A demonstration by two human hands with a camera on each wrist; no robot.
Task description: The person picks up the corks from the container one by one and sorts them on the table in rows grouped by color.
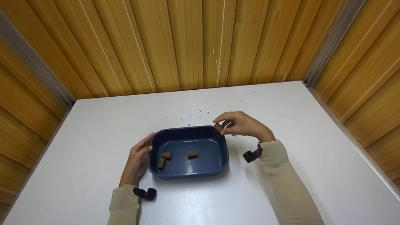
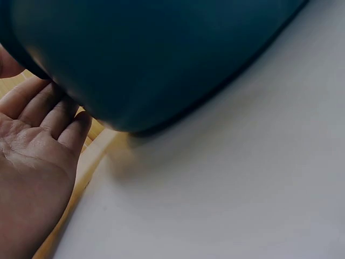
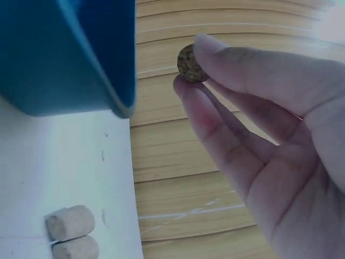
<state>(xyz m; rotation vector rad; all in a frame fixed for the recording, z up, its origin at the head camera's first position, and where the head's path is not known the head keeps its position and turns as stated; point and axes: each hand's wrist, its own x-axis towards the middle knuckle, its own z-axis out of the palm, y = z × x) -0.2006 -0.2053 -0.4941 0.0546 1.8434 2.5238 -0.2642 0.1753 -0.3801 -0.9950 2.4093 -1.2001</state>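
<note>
A dark blue rectangular basin (image 1: 200,173) sits on the white table with three brown corks in it. Two of them, a cork (image 1: 166,155) and a second cork (image 1: 161,163), lie together toward the left; a third cork (image 1: 192,154) lies near the middle. My left hand (image 1: 137,159) holds the basin's left side, thumb at the rim and fingers along the outer wall. Between thumb and fingertip, my right hand (image 1: 242,125) pinches another cork (image 3: 188,66), by the basin's back right corner. Its round end faces the right wrist camera.
Two more corks (image 3: 74,222) lie side by side on the table in the right wrist view, mostly hidden under the right hand in the head view. Small dark marks dot the white table (image 1: 103,150) behind the basin. Wood-patterned panels (image 1: 187,43) enclose it.
</note>
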